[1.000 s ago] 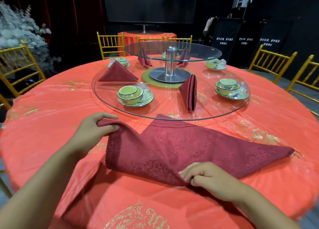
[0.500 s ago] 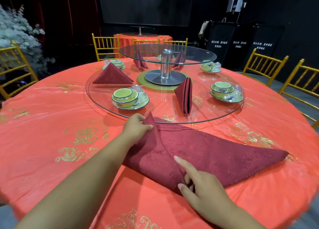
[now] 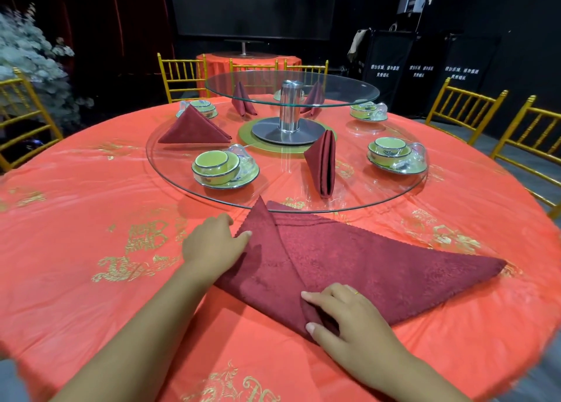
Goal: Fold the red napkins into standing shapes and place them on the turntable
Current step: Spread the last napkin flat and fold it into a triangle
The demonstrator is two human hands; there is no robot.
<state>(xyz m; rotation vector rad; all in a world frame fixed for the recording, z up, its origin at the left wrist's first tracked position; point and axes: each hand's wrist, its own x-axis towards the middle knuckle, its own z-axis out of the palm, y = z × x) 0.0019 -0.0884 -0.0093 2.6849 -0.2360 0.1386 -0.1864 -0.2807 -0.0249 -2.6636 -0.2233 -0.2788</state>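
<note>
A dark red napkin (image 3: 364,265) lies on the orange tablecloth in front of me, its left corner folded over toward the middle with the tip near the turntable's edge. My left hand (image 3: 212,245) rests on the folded flap's left edge, fingertips on the cloth. My right hand (image 3: 349,316) presses the napkin's near point with spread fingers. On the glass turntable (image 3: 170,171) stand folded red napkins: a standing one (image 3: 323,162) at the front, a triangular one (image 3: 194,128) at the left, two more (image 3: 243,99) at the back.
Green cup-and-saucer sets (image 3: 223,168) stand on the turntable at front left, right (image 3: 394,156) and back. A smaller glass tier (image 3: 349,90) sits on a metal post (image 3: 290,104). Gold chairs (image 3: 464,110) ring the round table (image 3: 76,219).
My left hand carried the napkin's left corner over to the middle and laid it flat. My right hand shifted from pinching the near edge to pressing the near point.
</note>
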